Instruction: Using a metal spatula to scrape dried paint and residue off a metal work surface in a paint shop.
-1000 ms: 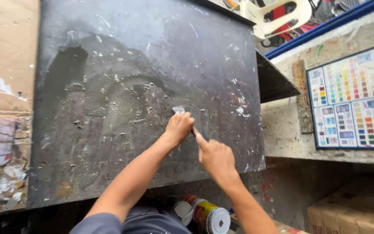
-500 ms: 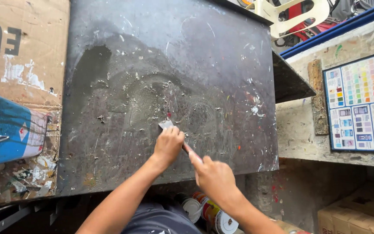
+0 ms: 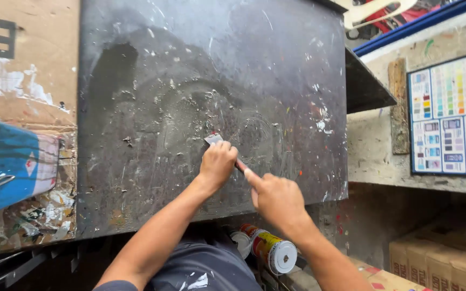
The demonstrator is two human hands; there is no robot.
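Scraper (image 3: 214,139) blade up-left, handle down-right.

Left hand (image 3: 218,162) fisted, fingers curled down, right hand (image 3: 277,198) just behind, forefinger extended, both forearms reaching forward

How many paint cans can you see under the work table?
2: one red-and-yellow can lying on its side below the right hand, a second can partly hidden beside it; more may be hidden.

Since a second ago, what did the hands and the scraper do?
Both hands slid the scraper down and left across the dark board, then a little way back up and right. The left hand stays pressed over the blade end; the right hand keeps the handle. Nothing was let go. The paint can below stayed put.
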